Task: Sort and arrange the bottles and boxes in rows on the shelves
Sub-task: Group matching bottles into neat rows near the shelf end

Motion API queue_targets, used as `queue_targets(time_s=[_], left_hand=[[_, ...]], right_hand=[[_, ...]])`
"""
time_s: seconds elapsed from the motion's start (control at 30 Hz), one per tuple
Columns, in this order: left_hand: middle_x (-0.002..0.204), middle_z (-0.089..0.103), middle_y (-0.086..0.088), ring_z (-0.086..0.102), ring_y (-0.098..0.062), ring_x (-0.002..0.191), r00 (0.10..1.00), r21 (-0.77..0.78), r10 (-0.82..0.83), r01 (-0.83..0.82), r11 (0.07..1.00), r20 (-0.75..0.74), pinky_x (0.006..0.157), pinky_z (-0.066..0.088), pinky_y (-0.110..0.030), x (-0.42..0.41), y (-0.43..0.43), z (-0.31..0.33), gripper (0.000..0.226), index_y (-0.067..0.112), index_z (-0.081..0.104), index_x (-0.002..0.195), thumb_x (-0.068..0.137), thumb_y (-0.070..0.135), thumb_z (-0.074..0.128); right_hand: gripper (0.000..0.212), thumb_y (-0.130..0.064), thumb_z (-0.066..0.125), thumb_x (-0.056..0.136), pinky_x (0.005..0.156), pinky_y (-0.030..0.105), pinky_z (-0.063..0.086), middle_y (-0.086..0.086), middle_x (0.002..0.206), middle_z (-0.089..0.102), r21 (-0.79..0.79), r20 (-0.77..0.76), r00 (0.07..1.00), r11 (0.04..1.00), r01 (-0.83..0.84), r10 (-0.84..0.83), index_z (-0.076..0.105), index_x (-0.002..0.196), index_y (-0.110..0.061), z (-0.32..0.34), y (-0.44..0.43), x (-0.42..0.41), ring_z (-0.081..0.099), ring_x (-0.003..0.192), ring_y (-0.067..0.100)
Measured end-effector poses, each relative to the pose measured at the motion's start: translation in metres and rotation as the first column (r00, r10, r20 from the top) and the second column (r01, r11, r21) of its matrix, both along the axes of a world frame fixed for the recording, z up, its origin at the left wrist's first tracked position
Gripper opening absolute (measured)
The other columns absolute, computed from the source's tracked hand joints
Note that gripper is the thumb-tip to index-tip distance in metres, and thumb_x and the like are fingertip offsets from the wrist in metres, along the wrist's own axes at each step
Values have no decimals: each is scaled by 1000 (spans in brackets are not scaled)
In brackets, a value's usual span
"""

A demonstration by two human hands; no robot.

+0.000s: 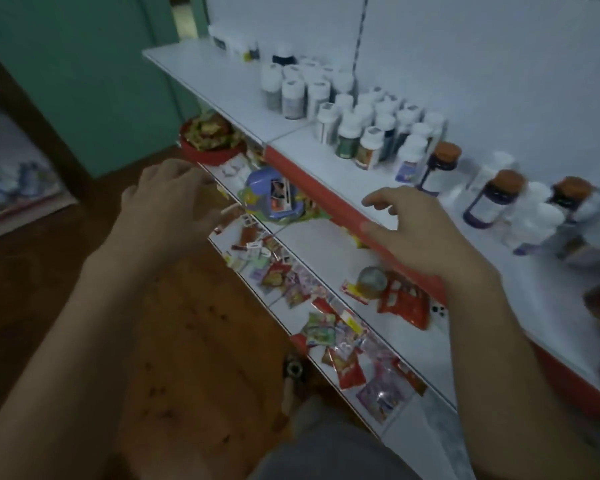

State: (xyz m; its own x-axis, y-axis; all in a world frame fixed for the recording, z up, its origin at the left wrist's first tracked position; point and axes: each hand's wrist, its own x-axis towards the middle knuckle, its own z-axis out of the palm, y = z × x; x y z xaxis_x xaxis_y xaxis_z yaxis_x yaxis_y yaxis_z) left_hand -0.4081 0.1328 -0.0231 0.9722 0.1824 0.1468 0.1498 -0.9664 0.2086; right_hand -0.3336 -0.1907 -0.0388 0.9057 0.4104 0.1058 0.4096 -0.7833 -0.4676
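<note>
A white top shelf (pixel 222 77) with a red front edge carries several white-capped bottles (pixel 357 129) standing in rows. To their right stand dark bottles with orange caps (pixel 492 199) and a blurred group of white bottles (pixel 534 223). Small boxes (pixel 222 38) sit at the shelf's far end. My right hand (pixel 416 233) hovers over the shelf's red edge, fingers spread, holding nothing. My left hand (pixel 174 199) floats in front of the lower shelves, fingers loosely apart and empty.
Lower shelves (pixel 312 237) hold scattered snack packets (pixel 402 303), a tin can (pixel 371 278), a purple toy-like container (pixel 274 195) and a red bowl of sweets (pixel 205 140). A brown tiled floor lies below, a green wall to the left.
</note>
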Motion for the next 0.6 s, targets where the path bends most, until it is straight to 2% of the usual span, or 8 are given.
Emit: queue_targets(time_s=[0.1, 0.17, 0.27, 0.4, 0.5, 0.6], left_hand=[[147, 44, -4, 37, -34, 138, 1000, 11, 19, -19, 1000, -13, 106, 38, -63, 41, 37, -16, 52, 28, 54, 138, 90, 44, 65], [148, 42, -3, 36, -33, 139, 998, 17, 42, -41, 999, -41, 107, 38, -63, 73, 62, -24, 52, 29, 52, 139, 90, 44, 65], [150, 40, -1, 34, -31, 142, 991, 1, 87, -87, 996, -98, 108, 36, -63, 123, 100, -31, 54, 31, 49, 141, 91, 46, 63], [152, 39, 1, 32, -28, 144, 985, -25, 121, -125, 992, -122, 112, 33, -63, 187, 147, -20, 55, 31, 47, 143, 92, 47, 63], [153, 38, -1, 31, -28, 145, 983, -13, 133, -135, 991, -124, 114, 32, -63, 229, 176, -13, 55, 31, 46, 144, 94, 45, 63], [153, 38, -1, 30, -30, 145, 984, 0, 107, -108, 994, -146, 111, 34, -64, 279, 195, -13, 56, 30, 46, 145, 93, 45, 63]], right_hand=[[44, -39, 71, 91, 87, 29, 41, 5, 120, 61, -49, -79, 990, 991, -125, 121, 62, 130, -22, -14, 59, 48, 57, 110, 21], [41, -37, 72, 90, 91, 35, 47, 7, 115, 63, -65, -111, 973, 976, -209, 201, 65, 126, -20, -24, 94, 83, 59, 105, 23], [36, -38, 72, 90, 87, 44, 51, 5, 106, 64, -62, -133, 957, 962, -267, 257, 66, 121, -21, -27, 145, 141, 61, 97, 22], [41, -39, 67, 93, 87, 36, 48, 3, 118, 63, -57, -154, 933, 940, -336, 324, 61, 130, -22, -13, 210, 225, 59, 104, 19], [48, -42, 64, 96, 86, 29, 42, 2, 127, 60, -48, -159, 926, 934, -354, 343, 55, 138, -22, 4, 251, 276, 52, 103, 10], [49, -44, 63, 96, 89, 29, 43, 0, 129, 60, -12, -135, 938, 946, -324, 320, 54, 139, -23, 13, 274, 313, 54, 106, 11]])
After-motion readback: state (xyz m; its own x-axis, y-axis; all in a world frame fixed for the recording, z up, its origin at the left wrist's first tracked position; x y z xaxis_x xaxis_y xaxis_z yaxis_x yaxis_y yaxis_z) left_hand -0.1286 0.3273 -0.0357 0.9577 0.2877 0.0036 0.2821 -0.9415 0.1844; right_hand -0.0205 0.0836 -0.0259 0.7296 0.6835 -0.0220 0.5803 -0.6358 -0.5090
